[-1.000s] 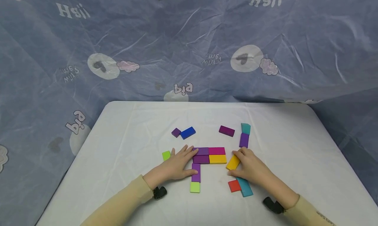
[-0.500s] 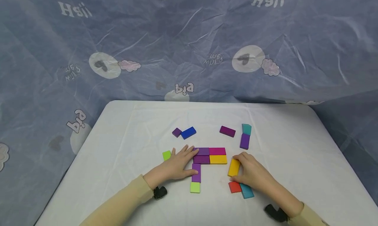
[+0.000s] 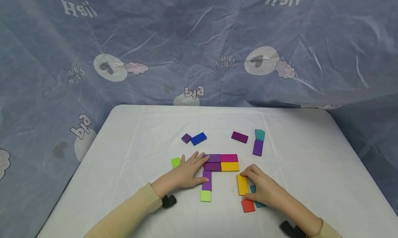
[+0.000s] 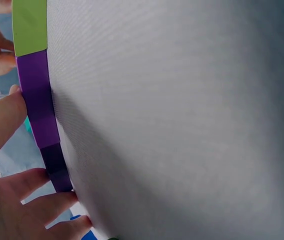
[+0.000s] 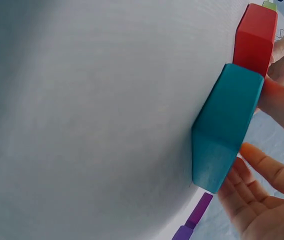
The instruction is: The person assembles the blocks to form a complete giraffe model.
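One yellow block [image 3: 242,185] lies right of your left hand [image 3: 186,173], pinched by your right hand [image 3: 262,186]. Your left hand, spread, touches purple blocks [image 3: 212,167].

A lane of tabletop [image 3: 224,193] opens toward you between the purple block [image 3: 207,186] at your left hand [image 3: 186,173] and the yellow block [image 3: 242,185] your right hand [image 3: 262,184] pinches; a four-block rectangle [image 3: 221,162] bars its far end, a red block [image 3: 248,206] your right thumb [image 3: 250,196].
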`<move>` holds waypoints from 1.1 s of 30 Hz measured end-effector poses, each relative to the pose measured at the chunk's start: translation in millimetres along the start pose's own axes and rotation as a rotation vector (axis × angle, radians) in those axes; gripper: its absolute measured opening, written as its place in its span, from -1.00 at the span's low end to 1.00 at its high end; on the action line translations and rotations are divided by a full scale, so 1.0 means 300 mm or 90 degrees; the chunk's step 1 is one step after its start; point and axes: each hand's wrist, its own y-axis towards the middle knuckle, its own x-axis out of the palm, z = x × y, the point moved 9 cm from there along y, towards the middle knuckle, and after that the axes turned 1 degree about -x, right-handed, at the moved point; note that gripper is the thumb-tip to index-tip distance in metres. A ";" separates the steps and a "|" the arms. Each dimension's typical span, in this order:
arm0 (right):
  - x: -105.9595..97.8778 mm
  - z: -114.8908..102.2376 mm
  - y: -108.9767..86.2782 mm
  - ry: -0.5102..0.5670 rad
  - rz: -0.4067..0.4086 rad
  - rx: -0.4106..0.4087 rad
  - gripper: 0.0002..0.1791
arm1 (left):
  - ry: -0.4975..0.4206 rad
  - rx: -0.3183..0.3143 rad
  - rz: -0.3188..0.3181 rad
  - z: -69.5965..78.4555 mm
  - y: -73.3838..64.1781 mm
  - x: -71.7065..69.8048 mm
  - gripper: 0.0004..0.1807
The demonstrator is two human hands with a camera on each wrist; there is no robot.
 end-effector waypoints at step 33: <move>0.002 -0.007 0.024 0.015 -0.004 0.007 -0.36 | -0.003 0.004 0.002 -0.003 -0.003 -0.001 -0.13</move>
